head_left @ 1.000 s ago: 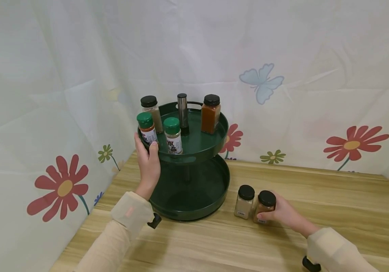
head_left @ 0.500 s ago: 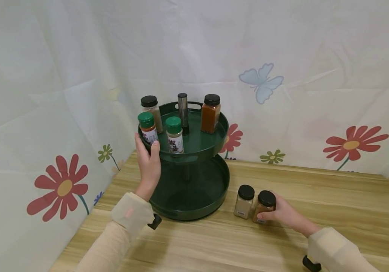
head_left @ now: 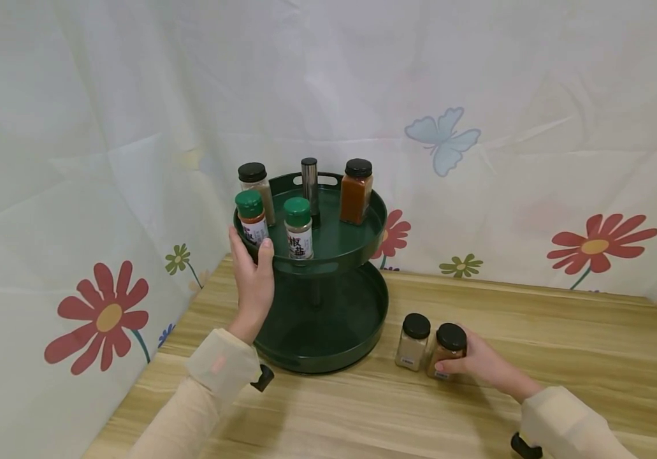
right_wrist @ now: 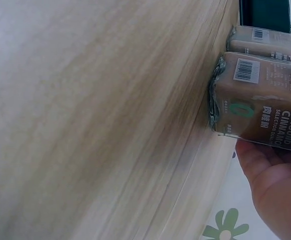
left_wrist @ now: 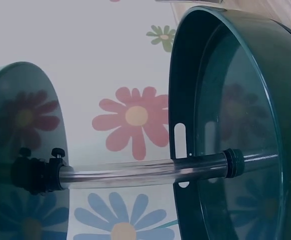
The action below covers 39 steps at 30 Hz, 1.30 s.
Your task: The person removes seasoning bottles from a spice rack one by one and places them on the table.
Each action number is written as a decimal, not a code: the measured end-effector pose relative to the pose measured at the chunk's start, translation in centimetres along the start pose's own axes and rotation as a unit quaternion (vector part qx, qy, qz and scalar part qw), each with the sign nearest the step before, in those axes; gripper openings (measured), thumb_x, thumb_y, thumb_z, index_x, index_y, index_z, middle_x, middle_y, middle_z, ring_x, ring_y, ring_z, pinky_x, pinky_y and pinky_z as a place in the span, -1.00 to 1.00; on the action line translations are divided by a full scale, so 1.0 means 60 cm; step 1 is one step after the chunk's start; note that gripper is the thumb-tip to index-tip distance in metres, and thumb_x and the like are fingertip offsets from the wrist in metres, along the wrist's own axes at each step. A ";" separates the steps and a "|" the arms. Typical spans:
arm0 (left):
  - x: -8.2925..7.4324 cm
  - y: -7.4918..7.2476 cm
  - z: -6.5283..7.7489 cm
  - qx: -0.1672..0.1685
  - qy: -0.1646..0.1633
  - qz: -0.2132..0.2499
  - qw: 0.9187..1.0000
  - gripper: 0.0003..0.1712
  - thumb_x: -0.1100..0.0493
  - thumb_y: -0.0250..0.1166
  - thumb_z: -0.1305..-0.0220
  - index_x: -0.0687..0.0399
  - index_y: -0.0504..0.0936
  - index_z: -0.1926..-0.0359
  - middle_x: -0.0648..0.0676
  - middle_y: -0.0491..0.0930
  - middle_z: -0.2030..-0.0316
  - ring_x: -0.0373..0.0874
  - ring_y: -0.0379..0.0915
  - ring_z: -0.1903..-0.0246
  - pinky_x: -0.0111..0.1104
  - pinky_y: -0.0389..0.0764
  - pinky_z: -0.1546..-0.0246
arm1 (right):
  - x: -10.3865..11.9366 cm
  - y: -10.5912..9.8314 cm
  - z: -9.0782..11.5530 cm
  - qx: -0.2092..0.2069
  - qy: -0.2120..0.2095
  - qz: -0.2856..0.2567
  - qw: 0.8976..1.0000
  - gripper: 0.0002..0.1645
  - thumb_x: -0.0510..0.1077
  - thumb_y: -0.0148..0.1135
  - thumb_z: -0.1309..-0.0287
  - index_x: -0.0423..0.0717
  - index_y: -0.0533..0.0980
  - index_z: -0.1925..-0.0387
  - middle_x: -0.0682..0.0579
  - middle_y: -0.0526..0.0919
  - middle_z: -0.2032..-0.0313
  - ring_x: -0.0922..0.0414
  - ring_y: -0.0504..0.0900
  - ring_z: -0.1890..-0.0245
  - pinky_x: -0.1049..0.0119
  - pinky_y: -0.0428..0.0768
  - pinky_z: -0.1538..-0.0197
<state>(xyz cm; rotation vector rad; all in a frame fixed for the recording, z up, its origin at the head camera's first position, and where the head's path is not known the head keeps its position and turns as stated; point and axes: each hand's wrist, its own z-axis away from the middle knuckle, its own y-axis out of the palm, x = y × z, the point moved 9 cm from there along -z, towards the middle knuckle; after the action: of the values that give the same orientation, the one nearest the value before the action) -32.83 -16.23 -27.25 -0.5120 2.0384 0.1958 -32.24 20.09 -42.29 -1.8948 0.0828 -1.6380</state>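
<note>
Ground cinnamon jar [right_wrist: 260, 100], clear, square-sided and filled with brown powder under a round black lid, is upright at the wood-grained table [head_left: 534, 325]; I cannot tell whether its base touches. The right hand [head_left: 480, 362] holds it, thumb on one side and fingers round the other. Just beside it stands a matching pale-powder jar [head_left: 411, 349].

The left hand [head_left: 253, 280] touches the smooth, dark green upper tray [head_left: 331, 241], fingers extended along the outer wall, thumb spread wide of them at the rim. On that round tray stand a red-filled bottle [head_left: 252, 220] and a beige-filled bottle [head_left: 298, 233], both green-capped, a glossy slim metallic cylinder [head_left: 310, 185], an angular orange-red jar [head_left: 355, 199] and a black-lidded jar [head_left: 265, 196]. A shiny tubular post [left_wrist: 120, 175] joins it to the lower tray [head_left: 305, 326], likewise round and high-walled.
</note>
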 end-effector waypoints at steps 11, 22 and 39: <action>-0.009 0.003 0.011 0.001 -0.004 -0.015 1.000 -0.08 -0.17 -0.06 -0.26 0.09 -0.37 -0.38 0.10 -0.38 -0.40 -0.14 -0.47 -0.34 -0.10 -0.27 -0.32 | -0.001 0.002 0.000 0.007 -0.006 -0.001 1.000 -0.30 -0.16 0.35 0.12 -0.33 0.24 -0.03 -0.25 0.42 0.04 -0.04 0.43 0.09 0.12 0.50 0.16; -0.011 0.007 0.022 0.013 -0.011 -0.015 1.000 -0.06 -0.17 -0.04 -0.26 0.04 -0.42 -0.37 0.07 -0.44 -0.40 -0.15 -0.53 -0.34 -0.08 -0.32 -0.31 | -0.001 0.004 0.001 0.010 0.004 -0.009 1.000 -0.27 -0.16 0.34 0.11 -0.34 0.21 -0.07 -0.26 0.40 0.02 -0.05 0.42 0.06 0.13 0.50 0.15; -0.020 0.011 0.040 0.027 -0.008 -0.016 0.999 -0.07 -0.10 0.00 -0.26 0.03 -0.43 -0.37 0.06 -0.46 -0.39 -0.15 -0.56 -0.34 -0.07 -0.35 -0.31 | 0.000 0.005 0.003 0.016 -0.009 -0.005 1.000 -0.25 -0.15 0.32 0.08 -0.36 0.19 -0.09 -0.28 0.40 0.02 -0.06 0.44 0.07 0.14 0.52 0.17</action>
<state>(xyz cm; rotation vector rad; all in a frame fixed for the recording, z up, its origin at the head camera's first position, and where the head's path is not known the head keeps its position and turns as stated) -30.69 -14.48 -27.44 -0.5069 2.0128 0.1243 -31.98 19.91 -42.44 -1.8885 0.0400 -1.6193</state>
